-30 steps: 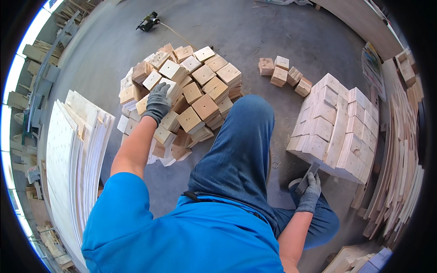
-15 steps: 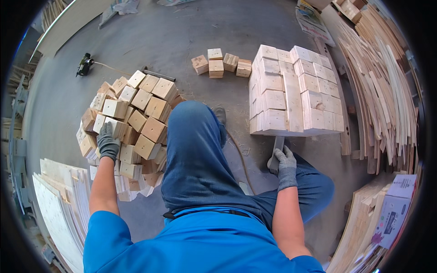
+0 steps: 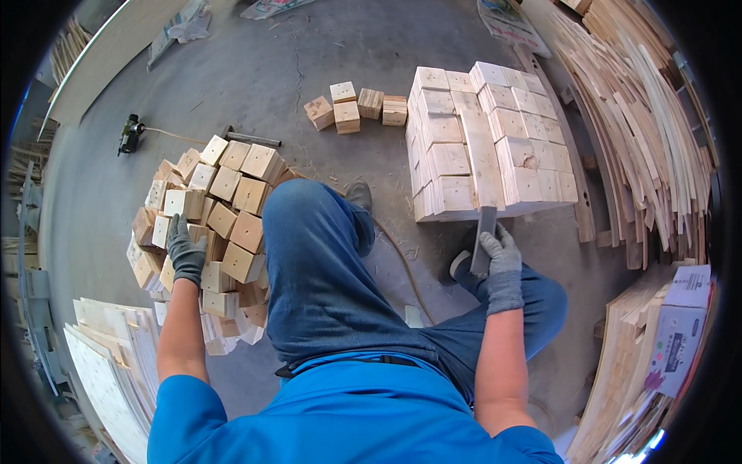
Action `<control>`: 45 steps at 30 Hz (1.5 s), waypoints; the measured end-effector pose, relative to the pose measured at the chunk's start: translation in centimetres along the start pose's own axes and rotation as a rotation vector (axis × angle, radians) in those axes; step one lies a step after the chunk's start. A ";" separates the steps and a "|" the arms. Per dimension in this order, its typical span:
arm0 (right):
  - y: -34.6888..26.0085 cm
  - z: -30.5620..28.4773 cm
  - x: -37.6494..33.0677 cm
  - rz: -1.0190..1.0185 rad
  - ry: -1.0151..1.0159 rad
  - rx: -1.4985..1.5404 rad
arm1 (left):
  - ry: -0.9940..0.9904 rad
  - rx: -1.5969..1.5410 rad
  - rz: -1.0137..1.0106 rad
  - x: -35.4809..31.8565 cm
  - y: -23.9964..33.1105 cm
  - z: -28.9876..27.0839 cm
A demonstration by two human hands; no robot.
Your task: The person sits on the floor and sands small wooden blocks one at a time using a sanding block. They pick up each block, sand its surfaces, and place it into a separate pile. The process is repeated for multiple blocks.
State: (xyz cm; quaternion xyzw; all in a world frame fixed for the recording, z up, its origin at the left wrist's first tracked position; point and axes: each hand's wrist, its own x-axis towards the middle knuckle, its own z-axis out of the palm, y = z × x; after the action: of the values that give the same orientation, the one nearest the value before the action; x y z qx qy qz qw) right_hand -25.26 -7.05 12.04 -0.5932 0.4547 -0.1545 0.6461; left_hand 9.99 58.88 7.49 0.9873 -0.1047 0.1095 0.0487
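A loose heap of pale wooden blocks (image 3: pixel 249 195) lies to the left of my bent knee. My left hand (image 3: pixel 187 251), in a grey glove, rests against blocks on its near side, fingers stretched out and thumb apart. On the right, my gloved right hand (image 3: pixel 502 255) is closed around a flat grey bar (image 3: pixel 485 232), held upright. The bar's upper end overlaps the near end of a narrow board (image 3: pixel 481 151), and I cannot tell whether they touch. That board lies along the top of a neat stack of blocks (image 3: pixel 519 124).
Several separate blocks (image 3: pixel 346 116) stand beyond my knee. A dark power tool (image 3: pixel 131 134) with a hose lies at far left, a metal bar (image 3: pixel 253 140) behind the heap. Wood strips (image 3: pixel 618 147) and a purple-white carton (image 3: pixel 680 332) line the right; panels (image 3: pixel 108 359) lean at left.
My right hand has lifted the grey bar, and its upper end now overlaps the stack's near edge. My left hand stays at the heap. The whole view has shifted slightly.
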 end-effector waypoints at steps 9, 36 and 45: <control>-11.0 -6.7 1.5 -0.314 0.106 -0.215 | 0.059 -0.155 0.257 8.6 11.3 0.6; -10.8 -8.8 6.7 0.019 0.203 -0.513 | -0.589 0.212 0.565 32.7 45.6 23.8; -10.5 -7.9 8.8 0.162 0.307 -0.569 | -0.652 0.241 0.505 36.8 47.3 33.8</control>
State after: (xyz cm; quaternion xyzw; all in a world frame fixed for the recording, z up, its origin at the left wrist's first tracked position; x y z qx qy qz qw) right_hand -23.02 -21.15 18.93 -0.6815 0.6173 -0.0574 0.3888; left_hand 41.82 1.57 -13.50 0.9123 -0.3392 -0.1885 -0.1311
